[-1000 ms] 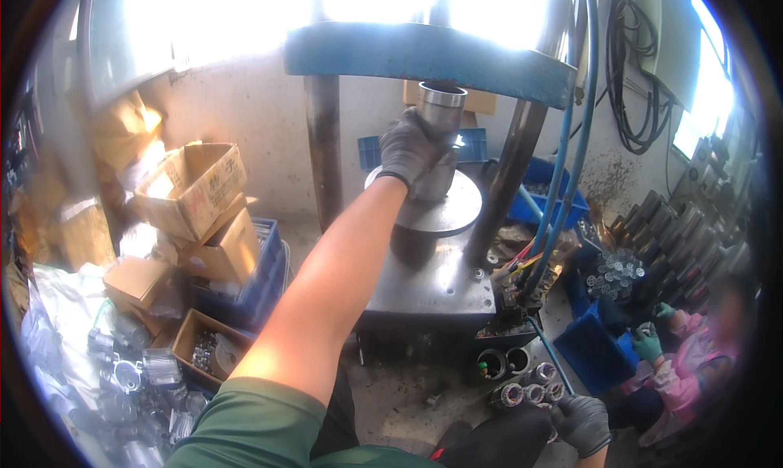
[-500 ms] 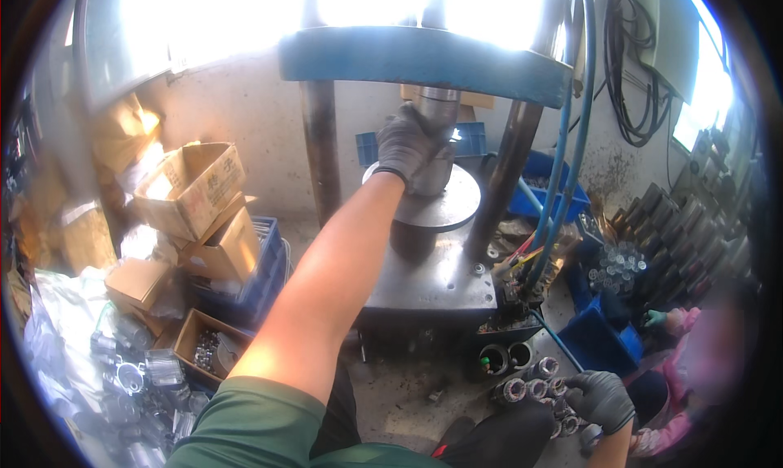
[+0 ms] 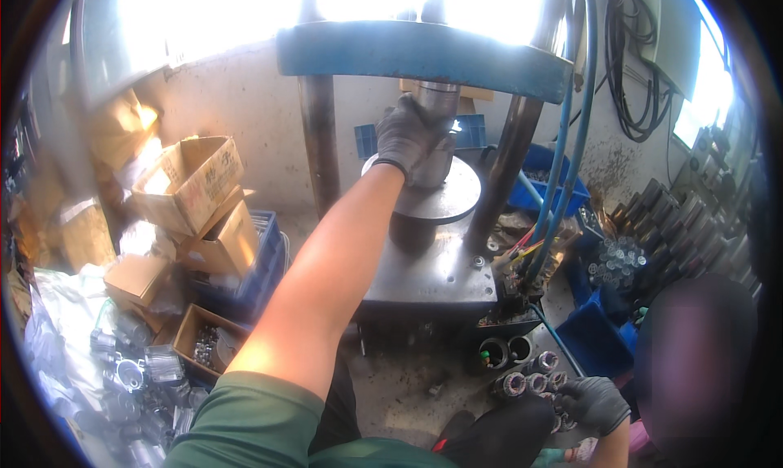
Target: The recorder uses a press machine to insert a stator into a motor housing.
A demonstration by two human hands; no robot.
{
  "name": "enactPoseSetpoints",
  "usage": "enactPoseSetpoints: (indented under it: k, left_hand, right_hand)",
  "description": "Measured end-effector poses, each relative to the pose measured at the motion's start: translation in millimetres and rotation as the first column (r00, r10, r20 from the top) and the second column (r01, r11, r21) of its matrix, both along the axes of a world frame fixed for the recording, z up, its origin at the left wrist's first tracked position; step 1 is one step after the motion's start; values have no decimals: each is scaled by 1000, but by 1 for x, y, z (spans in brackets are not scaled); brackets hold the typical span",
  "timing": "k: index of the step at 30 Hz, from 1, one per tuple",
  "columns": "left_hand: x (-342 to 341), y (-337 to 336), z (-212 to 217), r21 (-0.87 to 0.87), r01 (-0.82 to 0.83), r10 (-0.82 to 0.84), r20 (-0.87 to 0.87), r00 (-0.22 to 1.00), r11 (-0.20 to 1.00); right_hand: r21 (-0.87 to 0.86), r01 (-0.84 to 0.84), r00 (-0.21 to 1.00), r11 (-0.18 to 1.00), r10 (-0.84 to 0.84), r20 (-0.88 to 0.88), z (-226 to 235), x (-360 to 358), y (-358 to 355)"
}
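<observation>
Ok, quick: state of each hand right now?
Left hand: closed around the cylinder.
Right hand: at the near end of the rod; whether closed on it cannot be told.

A grey metal cylinder [image 3: 439, 101] with a shiny upper band stands roughly upright on a round, flat silver metal disc [image 3: 458, 200], its middle wrapped by the dark-gloved left hand [image 3: 404, 132].

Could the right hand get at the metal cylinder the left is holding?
Probably yes: the right hand is well away, but the press looks open in front and the left hand covers only part of the metal cylinder.
</observation>
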State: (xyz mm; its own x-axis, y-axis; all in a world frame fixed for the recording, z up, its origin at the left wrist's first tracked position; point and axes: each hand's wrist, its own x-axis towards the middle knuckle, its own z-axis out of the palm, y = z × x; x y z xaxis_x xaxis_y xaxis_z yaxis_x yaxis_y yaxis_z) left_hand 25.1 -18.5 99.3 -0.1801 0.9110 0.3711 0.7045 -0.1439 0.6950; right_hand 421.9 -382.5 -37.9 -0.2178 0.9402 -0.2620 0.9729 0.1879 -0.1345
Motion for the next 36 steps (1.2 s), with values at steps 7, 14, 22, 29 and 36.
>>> enactPoseSetpoints:
  k: [7,14,22,29,36]
  left_hand:
    - [3,-4,0,37,-46,48,-38,998,998]
    - [0,-2,-5,36,-15,16,-9,1000,999]
    - [1,5,-4,37,-24,23,23,999,999]
    - [-4,13,-10,51,-6,9,-45,999,999]
    - [-14,28,-84,197,77,-144,350,926,977]
  right_hand:
    - [249,130,970,960,-71,-230,14,-5,3]
    - [18,84,996,996,-83,-35,10,-9,0]
    - [265,149,977,953,-101,-186,3,-6,-1]
    - [117,154,978,981,-135,-158,-3,0,0]
    - [454,249,925,856,-71,-373,10,-9,10]
